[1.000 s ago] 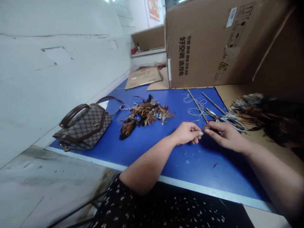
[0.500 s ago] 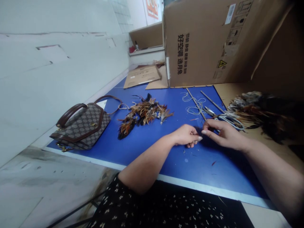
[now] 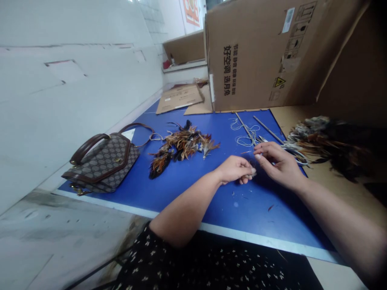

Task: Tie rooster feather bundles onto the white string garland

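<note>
My left hand (image 3: 235,169) rests on the blue table top (image 3: 193,189) with its fingers curled in a pinch around something small and dark, too tiny to name. My right hand (image 3: 276,163) hovers just to its right, fingers bent and pinched near the left fingertips. Thin pale thread (image 3: 246,139) lies in loops just beyond both hands, next to two thin sticks (image 3: 266,129) and scissors (image 3: 294,155) partly hidden by my right hand. A pile of brown and orange feathers (image 3: 181,147) lies to the left of my hands.
A patterned handbag (image 3: 102,163) with a brown handle lies at the table's left corner. A large cardboard box (image 3: 272,52) stands at the back. A heap of dark feathers (image 3: 335,143) lies on cardboard at the right. Flat cardboard (image 3: 181,96) lies further back.
My right hand has lifted and moved slightly away from me, toward the thread. My left hand has stayed in place with its pinch.
</note>
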Motion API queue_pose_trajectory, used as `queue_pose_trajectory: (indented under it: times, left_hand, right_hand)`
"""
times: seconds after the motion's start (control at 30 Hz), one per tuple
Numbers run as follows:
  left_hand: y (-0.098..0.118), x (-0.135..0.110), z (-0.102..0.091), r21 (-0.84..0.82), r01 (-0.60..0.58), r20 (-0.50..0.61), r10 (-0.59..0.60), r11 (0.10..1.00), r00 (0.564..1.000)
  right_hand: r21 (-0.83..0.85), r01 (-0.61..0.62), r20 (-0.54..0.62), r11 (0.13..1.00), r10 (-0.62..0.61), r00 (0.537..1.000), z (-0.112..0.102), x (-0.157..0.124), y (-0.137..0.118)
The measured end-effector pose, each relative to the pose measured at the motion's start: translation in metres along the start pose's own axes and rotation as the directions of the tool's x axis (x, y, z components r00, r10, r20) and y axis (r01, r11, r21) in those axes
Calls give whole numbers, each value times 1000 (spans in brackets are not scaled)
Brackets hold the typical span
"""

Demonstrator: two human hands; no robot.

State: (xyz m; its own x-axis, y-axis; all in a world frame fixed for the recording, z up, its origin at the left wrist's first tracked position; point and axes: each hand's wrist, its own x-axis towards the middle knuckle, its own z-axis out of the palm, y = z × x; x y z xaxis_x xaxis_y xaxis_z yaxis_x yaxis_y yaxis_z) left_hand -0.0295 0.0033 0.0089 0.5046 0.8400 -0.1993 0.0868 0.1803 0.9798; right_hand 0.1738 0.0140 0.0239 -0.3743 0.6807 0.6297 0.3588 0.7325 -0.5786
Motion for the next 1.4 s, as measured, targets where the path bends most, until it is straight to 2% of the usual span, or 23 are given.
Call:
queue_pose_trajectory:
  times: [0.07, 0.17, 0.37, 0.53, 0.67, 0.73, 0.8, 0.93, 1.0, 1.1, 1.3, 1.4]
  left_hand:
    - [-2, 2, -2, -78, -14, -36, 12, 997, 999]
    - [-4, 4, -4, -131, -33, -52, 26, 991, 998]
    - [-3, 4, -3, -121, -36, -79, 27, 992, 997]
    - [-5, 5, -2, -126, -30, -86, 19, 992, 996]
    - [-7, 7, -2, -165, -23, -82, 10, 986, 997]
    - [-8, 7, -2, -187, -13, -85, -3, 982, 996]
    - [-7, 8, -2, -206, -1, -85, -17, 979, 996]
    - [-9, 9, -4, -232, 14, -70, -31, 973, 997]
    - [-11, 10, -4, -229, -3, -97, -20, 973, 995]
    - [-15, 11, -4, -227, -37, -148, 3, 973, 989]
    - [-16, 11, -2, -229, -49, -123, 21, 972, 992]
    - [-15, 10, -1, -221, -50, -131, 21, 974, 991]
  right_hand:
    - [-1, -30, 9, 1000, 30, 1000, -6, 1, 0]
    - [9, -63, 89, 998, 62, 994, -11, 3, 0]
    - [-16, -169, 221, 985, 168, 961, -5, 1, 1]
    - [62, -319, 246, 946, 295, 923, -4, 1, 3]
    - [175, -484, 249, 857, 437, 864, -5, 1, 1]
    - [195, -529, 228, 826, 486, 844, -7, 2, 1]
    - [159, -535, 240, 830, 493, 836, -9, 2, 2]
    - [32, -483, 373, 875, 438, 818, -13, 3, 4]
    - [16, -448, 397, 894, 406, 823, -13, 4, 3]
    - [39, -442, 374, 896, 398, 838, -12, 5, -2]
    - [90, -474, 375, 876, 411, 831, -10, 4, -6]
    - [86, -425, 330, 901, 377, 866, -9, 3, -4]
